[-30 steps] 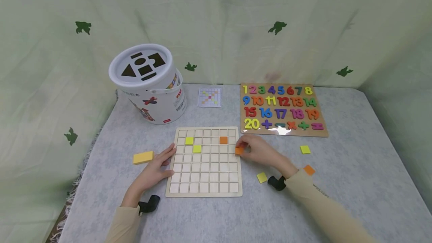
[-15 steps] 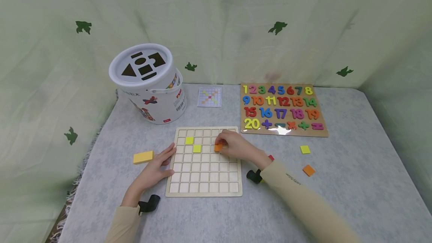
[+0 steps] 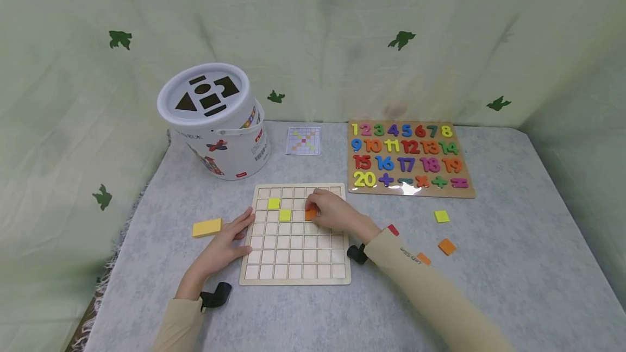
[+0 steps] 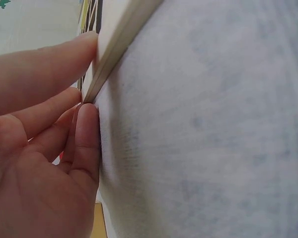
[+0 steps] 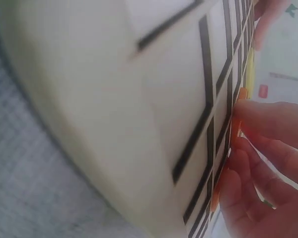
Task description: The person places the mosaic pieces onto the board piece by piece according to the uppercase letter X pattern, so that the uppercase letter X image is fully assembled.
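My right hand point(image 3: 338, 215) reaches over the wooden grid board point(image 3: 295, 282) and pinches an orange square tile point(image 3: 310, 214) at a cell in its third row. In the right wrist view, thumb and fingertips meet on this orange tile point(image 5: 242, 93), close against the grid. Two yellow-green tiles, an upper one point(image 3: 274, 203) and a lower one point(image 3: 285, 215), lie in cells farther left. My left hand point(image 3: 222, 249) rests at the board's left edge, fingers extended; the left wrist view has its fingertips against the board's side point(image 4: 111, 49). My right hand covers part of the upper right cells.
Right of the board lie a yellow-green tile point(image 3: 442, 216), orange tiles point(image 3: 447, 246) and a red piece point(image 3: 393, 230). A yellow block point(image 3: 207, 228) lies left. Behind stand a white bucket point(image 3: 230, 151), a small pattern card point(image 3: 303, 140) and a number puzzle board point(image 3: 411, 164).
My right hand has carried the orange tile leftward from the board's right edge to a cell in the third row. The left hand has stayed at the left edge.
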The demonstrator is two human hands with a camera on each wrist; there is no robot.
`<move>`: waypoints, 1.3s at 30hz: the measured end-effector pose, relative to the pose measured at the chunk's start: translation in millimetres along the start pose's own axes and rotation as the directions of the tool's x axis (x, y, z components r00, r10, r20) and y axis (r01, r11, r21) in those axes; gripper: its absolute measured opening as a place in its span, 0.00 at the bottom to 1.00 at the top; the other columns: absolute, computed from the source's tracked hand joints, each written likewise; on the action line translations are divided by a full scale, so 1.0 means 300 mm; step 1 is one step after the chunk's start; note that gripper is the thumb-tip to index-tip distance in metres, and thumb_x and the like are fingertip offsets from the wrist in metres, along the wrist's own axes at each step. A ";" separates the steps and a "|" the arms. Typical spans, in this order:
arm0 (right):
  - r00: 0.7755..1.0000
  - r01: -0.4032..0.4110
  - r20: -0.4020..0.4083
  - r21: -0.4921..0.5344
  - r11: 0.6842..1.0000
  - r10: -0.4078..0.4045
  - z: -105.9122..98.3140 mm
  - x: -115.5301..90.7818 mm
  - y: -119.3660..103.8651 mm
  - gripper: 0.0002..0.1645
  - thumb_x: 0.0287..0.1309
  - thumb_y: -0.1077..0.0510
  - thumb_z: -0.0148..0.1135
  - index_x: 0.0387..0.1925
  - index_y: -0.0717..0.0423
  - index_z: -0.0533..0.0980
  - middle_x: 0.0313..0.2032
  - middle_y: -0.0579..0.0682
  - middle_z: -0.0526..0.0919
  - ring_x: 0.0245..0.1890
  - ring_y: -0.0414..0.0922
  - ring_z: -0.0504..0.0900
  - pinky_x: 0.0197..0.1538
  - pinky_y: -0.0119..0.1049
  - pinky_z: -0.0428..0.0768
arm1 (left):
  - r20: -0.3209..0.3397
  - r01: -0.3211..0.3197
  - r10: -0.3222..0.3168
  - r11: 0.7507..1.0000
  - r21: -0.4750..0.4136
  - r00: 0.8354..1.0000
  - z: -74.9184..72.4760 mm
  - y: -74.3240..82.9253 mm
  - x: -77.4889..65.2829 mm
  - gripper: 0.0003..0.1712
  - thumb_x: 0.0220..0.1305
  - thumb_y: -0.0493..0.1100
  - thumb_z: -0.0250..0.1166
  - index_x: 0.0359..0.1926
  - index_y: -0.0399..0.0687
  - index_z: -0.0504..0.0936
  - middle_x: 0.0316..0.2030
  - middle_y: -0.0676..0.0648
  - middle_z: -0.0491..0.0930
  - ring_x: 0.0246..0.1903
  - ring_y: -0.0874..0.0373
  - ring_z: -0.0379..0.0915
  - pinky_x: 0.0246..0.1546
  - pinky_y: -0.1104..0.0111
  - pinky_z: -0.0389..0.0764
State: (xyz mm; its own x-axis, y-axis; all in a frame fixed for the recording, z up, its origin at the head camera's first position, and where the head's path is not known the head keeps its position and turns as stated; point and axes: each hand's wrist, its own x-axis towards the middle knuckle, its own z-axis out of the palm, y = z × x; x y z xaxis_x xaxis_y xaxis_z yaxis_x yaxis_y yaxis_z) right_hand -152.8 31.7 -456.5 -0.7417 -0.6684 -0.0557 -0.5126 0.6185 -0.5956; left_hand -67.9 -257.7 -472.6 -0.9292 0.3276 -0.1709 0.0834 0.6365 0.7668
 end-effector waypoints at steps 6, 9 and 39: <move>0.998 -0.057 -0.028 0.070 0.996 0.059 -0.030 -0.038 0.012 0.11 0.54 0.64 0.65 0.41 0.55 0.78 0.37 0.44 0.76 0.37 0.41 0.72 0.43 0.33 0.75 | 0.005 -0.010 0.010 1.000 -0.008 1.000 -0.001 -0.004 0.001 0.44 0.56 0.26 0.65 0.71 0.34 0.56 0.74 0.43 0.45 0.70 0.44 0.46 0.59 0.52 0.67; 0.995 -0.079 -0.057 0.124 0.989 0.086 -0.060 -0.085 0.050 0.11 0.54 0.64 0.65 0.41 0.56 0.78 0.37 0.45 0.77 0.37 0.41 0.73 0.42 0.34 0.75 | 0.006 -0.010 0.011 1.000 -0.014 1.000 -0.001 -0.004 0.001 0.44 0.56 0.26 0.65 0.71 0.34 0.55 0.74 0.43 0.45 0.70 0.44 0.45 0.59 0.52 0.66; 0.991 -0.112 -0.059 0.074 0.991 0.116 -0.145 -0.475 0.296 0.17 0.47 0.70 0.69 0.38 0.51 0.78 0.36 0.41 0.75 0.38 0.41 0.73 0.43 0.39 0.78 | 0.006 0.004 -0.004 1.000 -0.007 1.000 -0.006 0.004 -0.005 0.44 0.56 0.27 0.65 0.72 0.35 0.56 0.74 0.43 0.45 0.70 0.44 0.47 0.60 0.52 0.66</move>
State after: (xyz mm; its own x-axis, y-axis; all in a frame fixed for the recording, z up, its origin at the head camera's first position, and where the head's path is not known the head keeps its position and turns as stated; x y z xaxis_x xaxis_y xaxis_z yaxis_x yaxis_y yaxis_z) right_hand -111.5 199.7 -466.8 -0.8205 -0.5665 -0.0769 -0.3934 0.6570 -0.6431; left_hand -66.9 -258.5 -470.3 -0.9273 0.3294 -0.1775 0.0772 0.6326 0.7706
